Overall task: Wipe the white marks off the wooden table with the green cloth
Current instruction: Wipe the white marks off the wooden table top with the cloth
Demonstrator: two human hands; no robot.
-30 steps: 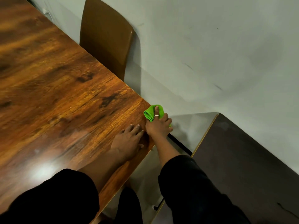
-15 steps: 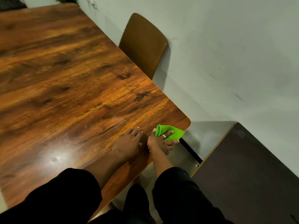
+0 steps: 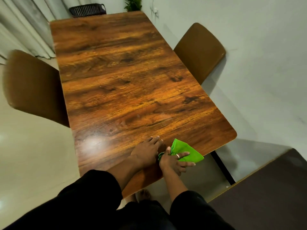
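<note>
The wooden table (image 3: 126, 83) fills the middle of the view, glossy, with dark grain. At its near edge lies a folded bright green cloth (image 3: 183, 149). My right hand (image 3: 176, 161), with a ring on one finger, presses down on the cloth, fingers spread and pointing right. Just left of it, my left hand (image 3: 146, 151) lies flat on the tabletop, fingers together, holding nothing. A pale glare spot (image 3: 93, 143) sits on the wood to the left of my hands. No distinct white marks show from here.
One brown chair (image 3: 199, 50) stands at the table's right side against the white wall, another brown chair (image 3: 33, 87) at the left. A dark table corner (image 3: 265, 196) is at the lower right. A black basket (image 3: 87, 9) and a plant (image 3: 132, 4) are beyond the far end.
The view has tilted up and left, so the whole table now shows. My right hand has slid the cloth from the table's right corner along the near edge, towards my left hand.
</note>
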